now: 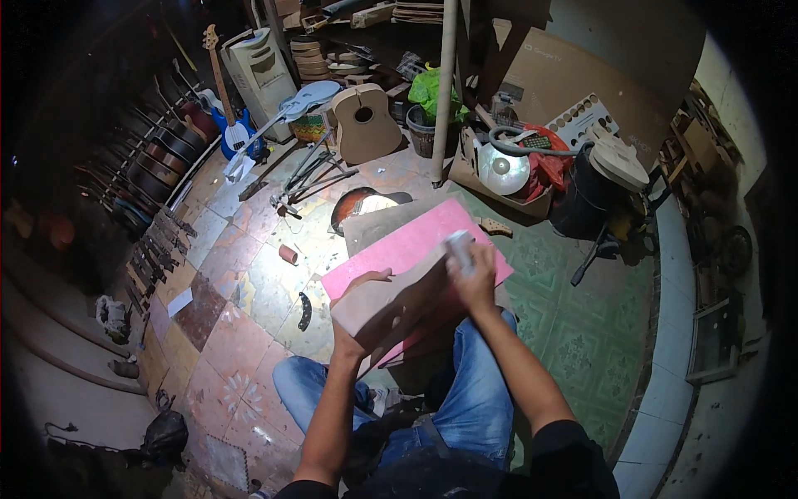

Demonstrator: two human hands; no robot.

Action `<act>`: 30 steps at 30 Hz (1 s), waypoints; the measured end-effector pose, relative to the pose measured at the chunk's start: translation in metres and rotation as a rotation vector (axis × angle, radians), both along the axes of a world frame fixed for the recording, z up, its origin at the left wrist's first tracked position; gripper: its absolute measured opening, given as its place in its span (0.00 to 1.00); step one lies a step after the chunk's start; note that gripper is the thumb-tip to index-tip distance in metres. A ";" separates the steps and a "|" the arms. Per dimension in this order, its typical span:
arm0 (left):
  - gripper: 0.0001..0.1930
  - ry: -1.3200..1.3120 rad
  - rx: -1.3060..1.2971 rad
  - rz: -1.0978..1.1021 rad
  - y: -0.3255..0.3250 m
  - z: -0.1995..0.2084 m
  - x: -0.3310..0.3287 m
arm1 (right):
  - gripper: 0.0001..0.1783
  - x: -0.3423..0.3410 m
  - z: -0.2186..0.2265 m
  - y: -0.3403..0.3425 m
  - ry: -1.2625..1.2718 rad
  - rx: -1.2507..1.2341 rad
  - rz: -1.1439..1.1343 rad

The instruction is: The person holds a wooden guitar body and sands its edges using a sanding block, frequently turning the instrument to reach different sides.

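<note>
A thick brown wooden guitar body (395,301) with a wavy edge stands tilted on its side over my lap. My left hand (347,334) is closed around its left end, thumb over the upper edge. My right hand (474,284) grips a pale grey block (460,249) against the far right part of that edge; the block's underside is hidden. Beneath the body lies a pink sheet (445,223), partly over a grey-brown board (366,233). Just beyond it lies a sunburst guitar body (349,208).
On the tiled floor (241,333) are a reddish-brown roll (288,254), a black curved piece (305,311) and several clamps (312,179). A guitar body with a sound hole (366,125) leans near a pole (445,91). Several guitars (158,166) line the left; a black bucket (578,200) stands right.
</note>
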State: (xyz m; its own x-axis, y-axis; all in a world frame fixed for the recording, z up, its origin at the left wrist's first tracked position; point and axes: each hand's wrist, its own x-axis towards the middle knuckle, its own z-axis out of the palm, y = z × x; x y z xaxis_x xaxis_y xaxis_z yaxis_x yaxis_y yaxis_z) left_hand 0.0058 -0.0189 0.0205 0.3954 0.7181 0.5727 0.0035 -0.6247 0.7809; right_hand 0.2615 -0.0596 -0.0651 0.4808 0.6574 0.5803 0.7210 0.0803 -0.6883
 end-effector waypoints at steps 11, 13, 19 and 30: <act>0.23 0.130 0.169 0.069 0.001 0.001 0.005 | 0.22 0.021 0.014 0.015 0.035 -0.009 -0.187; 0.22 0.010 0.008 0.060 -0.003 0.003 0.009 | 0.22 0.002 0.017 0.011 0.119 -0.149 -0.204; 0.22 0.124 0.174 0.061 -0.001 0.001 0.002 | 0.28 0.020 0.027 -0.003 0.029 -0.208 -0.010; 0.24 -0.027 -0.072 -0.024 -0.023 0.013 0.016 | 0.30 0.029 0.041 -0.018 -0.047 -0.319 -0.041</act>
State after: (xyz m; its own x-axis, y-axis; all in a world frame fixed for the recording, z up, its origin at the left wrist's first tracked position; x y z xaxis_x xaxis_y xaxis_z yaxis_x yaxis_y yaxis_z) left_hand 0.0219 -0.0415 0.0331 0.3982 0.7483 0.5306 -0.0328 -0.5665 0.8234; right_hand 0.2900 -0.0772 -0.0242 0.4879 0.7902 0.3707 0.7509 -0.1635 -0.6398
